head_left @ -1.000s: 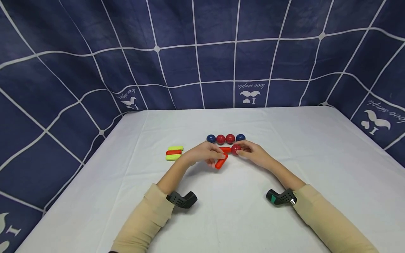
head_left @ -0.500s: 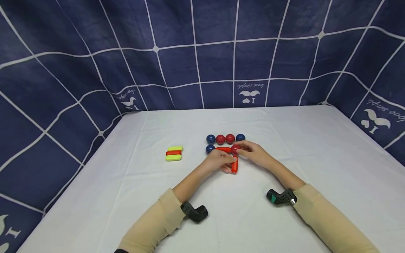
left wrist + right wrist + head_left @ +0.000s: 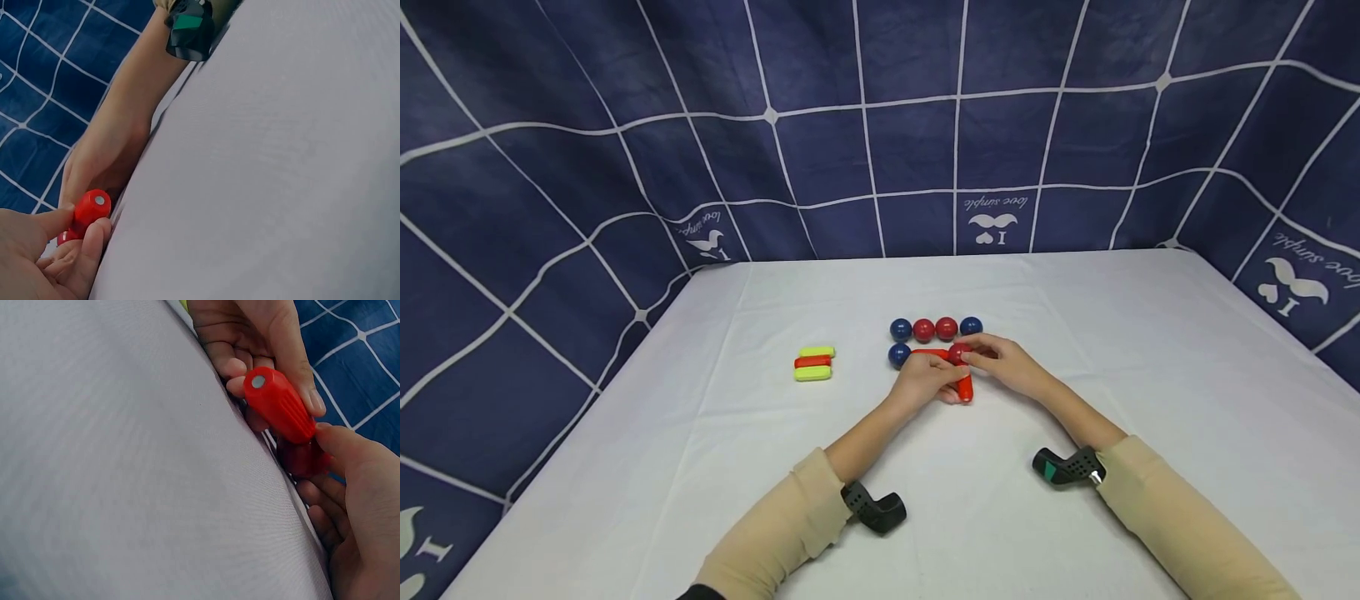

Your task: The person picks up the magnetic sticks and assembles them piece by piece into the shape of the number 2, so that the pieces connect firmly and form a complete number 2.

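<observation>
My left hand (image 3: pixel 922 382) pinches a red magnetic rod (image 3: pixel 966 388) between thumb and fingers; a grey disc shows on the rod's end (image 3: pixel 258 382) in the right wrist view. The rod's far end meets a dark red ball (image 3: pixel 304 457), which my right hand (image 3: pixel 1006 364) holds with thumb and fingertips. From that ball a second red rod (image 3: pixel 931 352) runs left to a blue ball (image 3: pixel 899 356), its lower side partly covered by my left hand. In the left wrist view the held rod (image 3: pixel 92 206) points its free end toward the camera.
Behind the hands lies a row of balls: a blue ball (image 3: pixel 901 330), two red balls (image 3: pixel 924 330) and another blue ball (image 3: pixel 972 326). To the left, two yellow-green rods (image 3: pixel 812 374) flank a red rod (image 3: pixel 812 361) on the white tablecloth (image 3: pixel 970 517). A navy curtain (image 3: pixel 917 150) hangs behind.
My left hand has moved right with its red rod, turning it from a slant to nearly straight toward me, up against the red ball. The right hand has stayed in place on the ball.
</observation>
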`<action>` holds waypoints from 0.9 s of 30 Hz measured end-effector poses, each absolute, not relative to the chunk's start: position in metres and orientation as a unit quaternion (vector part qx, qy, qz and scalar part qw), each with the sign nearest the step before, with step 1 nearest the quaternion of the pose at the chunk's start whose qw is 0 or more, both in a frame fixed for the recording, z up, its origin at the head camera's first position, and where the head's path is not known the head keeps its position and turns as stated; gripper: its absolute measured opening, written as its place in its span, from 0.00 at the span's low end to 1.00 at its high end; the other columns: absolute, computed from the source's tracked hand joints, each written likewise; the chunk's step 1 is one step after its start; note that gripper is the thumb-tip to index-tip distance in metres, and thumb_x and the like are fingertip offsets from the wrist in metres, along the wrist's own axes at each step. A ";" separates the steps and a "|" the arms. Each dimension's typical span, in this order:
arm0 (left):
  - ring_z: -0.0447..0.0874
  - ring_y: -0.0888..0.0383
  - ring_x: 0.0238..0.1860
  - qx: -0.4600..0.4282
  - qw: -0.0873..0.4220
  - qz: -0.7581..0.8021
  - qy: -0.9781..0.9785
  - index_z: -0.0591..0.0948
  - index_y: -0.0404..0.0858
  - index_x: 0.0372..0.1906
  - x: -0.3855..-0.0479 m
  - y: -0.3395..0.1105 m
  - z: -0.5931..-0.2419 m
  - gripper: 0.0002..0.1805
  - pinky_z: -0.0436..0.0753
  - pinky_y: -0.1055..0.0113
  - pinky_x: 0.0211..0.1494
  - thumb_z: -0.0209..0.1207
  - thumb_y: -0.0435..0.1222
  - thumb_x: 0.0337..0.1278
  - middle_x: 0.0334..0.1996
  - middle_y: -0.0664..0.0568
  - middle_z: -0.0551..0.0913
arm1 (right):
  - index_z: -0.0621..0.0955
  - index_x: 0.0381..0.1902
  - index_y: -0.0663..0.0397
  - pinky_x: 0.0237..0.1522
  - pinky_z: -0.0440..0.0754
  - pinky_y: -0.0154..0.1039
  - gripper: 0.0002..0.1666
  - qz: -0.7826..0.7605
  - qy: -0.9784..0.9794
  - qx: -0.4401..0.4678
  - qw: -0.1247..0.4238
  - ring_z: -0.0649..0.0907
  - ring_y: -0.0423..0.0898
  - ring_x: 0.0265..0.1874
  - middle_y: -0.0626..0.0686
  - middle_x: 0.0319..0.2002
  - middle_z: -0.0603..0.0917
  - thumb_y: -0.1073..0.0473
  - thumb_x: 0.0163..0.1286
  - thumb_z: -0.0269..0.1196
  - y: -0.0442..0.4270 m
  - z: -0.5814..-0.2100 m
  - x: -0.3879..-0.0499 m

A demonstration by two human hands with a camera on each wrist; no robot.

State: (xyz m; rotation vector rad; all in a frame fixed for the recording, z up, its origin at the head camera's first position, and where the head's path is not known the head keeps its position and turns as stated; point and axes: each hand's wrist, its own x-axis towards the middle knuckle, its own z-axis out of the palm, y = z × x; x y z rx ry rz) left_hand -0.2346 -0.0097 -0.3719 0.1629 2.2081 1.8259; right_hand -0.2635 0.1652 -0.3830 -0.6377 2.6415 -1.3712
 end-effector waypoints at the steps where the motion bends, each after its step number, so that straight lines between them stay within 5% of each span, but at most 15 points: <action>1: 0.76 0.66 0.11 0.059 0.127 0.628 0.766 0.82 0.25 0.30 -0.235 -0.009 -0.372 0.14 0.77 0.77 0.20 0.61 0.36 0.52 0.14 0.53 0.78 | 0.73 0.58 0.53 0.51 0.75 0.44 0.24 -0.450 0.867 -0.209 0.049 0.77 0.49 0.46 0.57 0.52 0.78 0.49 0.66 0.55 0.165 -0.383 -0.264; 13: 0.70 0.64 0.07 0.110 0.071 0.566 0.814 0.79 0.31 0.24 -0.234 -0.008 -0.375 0.15 0.72 0.76 0.13 0.61 0.40 0.53 0.10 0.53 0.73 | 0.73 0.57 0.56 0.50 0.75 0.45 0.24 -0.448 0.865 -0.225 0.034 0.77 0.49 0.45 0.59 0.52 0.78 0.50 0.67 0.54 0.165 -0.382 -0.263; 27: 0.67 0.61 0.08 0.115 0.068 0.483 0.865 0.76 0.36 0.22 -0.233 -0.025 -0.369 0.21 0.69 0.75 0.13 0.49 0.48 0.62 0.10 0.53 0.72 | 0.73 0.58 0.54 0.50 0.76 0.43 0.25 -0.443 0.872 -0.203 0.045 0.76 0.49 0.45 0.57 0.52 0.78 0.49 0.66 0.56 0.165 -0.383 -0.264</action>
